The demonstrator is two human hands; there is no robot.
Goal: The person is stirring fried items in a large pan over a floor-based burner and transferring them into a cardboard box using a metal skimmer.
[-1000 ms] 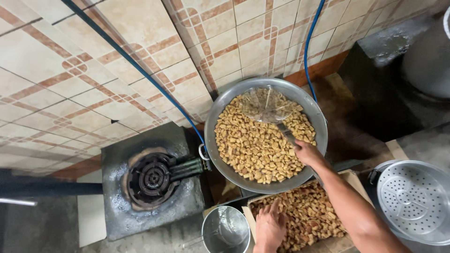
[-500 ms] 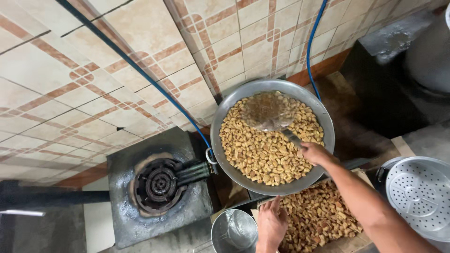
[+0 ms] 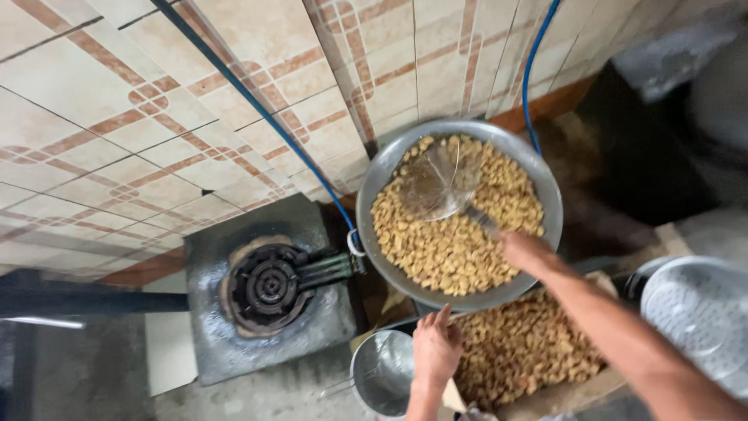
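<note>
Over the big metal wok (image 3: 545, 195), full of golden fried pieces (image 3: 444, 249), the right hand (image 3: 528, 251) has its fingers wrapped around the handle of a wire-mesh skimmer (image 3: 438, 181), whose round net lies on the pieces at the far side of the wok. Below the wok, the left hand (image 3: 436, 349) rests at the near edge of a box (image 3: 576, 394) heaped with more fried pieces; its fingers are loosely curled, and I cannot tell whether they grip anything. A small steel pot (image 3: 380, 374) stands just left of that hand. Farther left sits a gas burner (image 3: 269, 287) against the tiled wall (image 3: 156, 117), with a blue hose (image 3: 257, 105) running down across it. A perforated steel tray (image 3: 705, 308) lies at the right.
</note>
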